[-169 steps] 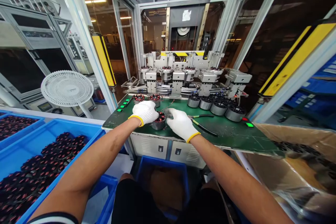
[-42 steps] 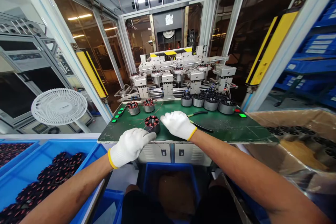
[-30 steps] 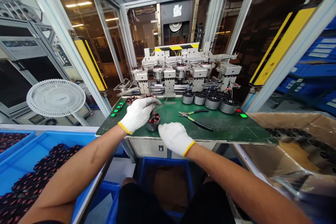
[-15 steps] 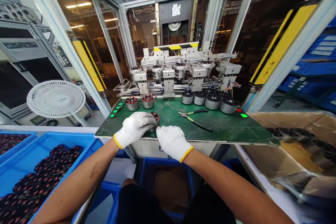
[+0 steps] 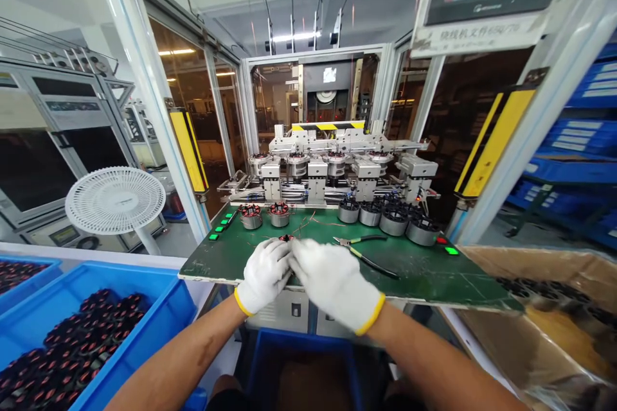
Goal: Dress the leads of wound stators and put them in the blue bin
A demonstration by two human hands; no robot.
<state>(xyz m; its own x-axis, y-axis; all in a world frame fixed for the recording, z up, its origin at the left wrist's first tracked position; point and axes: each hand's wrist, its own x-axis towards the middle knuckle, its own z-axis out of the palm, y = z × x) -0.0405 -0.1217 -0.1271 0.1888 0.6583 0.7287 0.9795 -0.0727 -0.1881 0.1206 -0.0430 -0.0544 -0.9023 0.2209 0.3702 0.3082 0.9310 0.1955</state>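
Observation:
My left hand (image 5: 264, 275), in a white glove with a yellow cuff, is wrapped around a wound motor stator (image 5: 286, 238) near the front edge of the green worktop. Only the stator's top shows; the gloves cover the rest. Against its right side, my right hand (image 5: 332, 275) has its fingers pressed together, and whatever is in them is hidden. Diagonal cutters (image 5: 370, 258) with green-and-black handles lie beyond the right hand. Two stators with red copper windings, one at the left (image 5: 251, 218) and another beside it (image 5: 279, 215), stand behind the left hand.
Several grey stators (image 5: 393, 221) stand at the worktop's (image 5: 448, 276) back right. A winding machine (image 5: 317, 183) fills the back, with loose copper wires (image 5: 308, 221) before it. Left are a fan (image 5: 116, 200) and a blue bin (image 5: 164, 282) of wound parts; right, a cardboard box (image 5: 486, 327).
My view has tilted up, showing a screen at top right. The right hand has risen over the stator's side, and the left hand has turned more upright around it.

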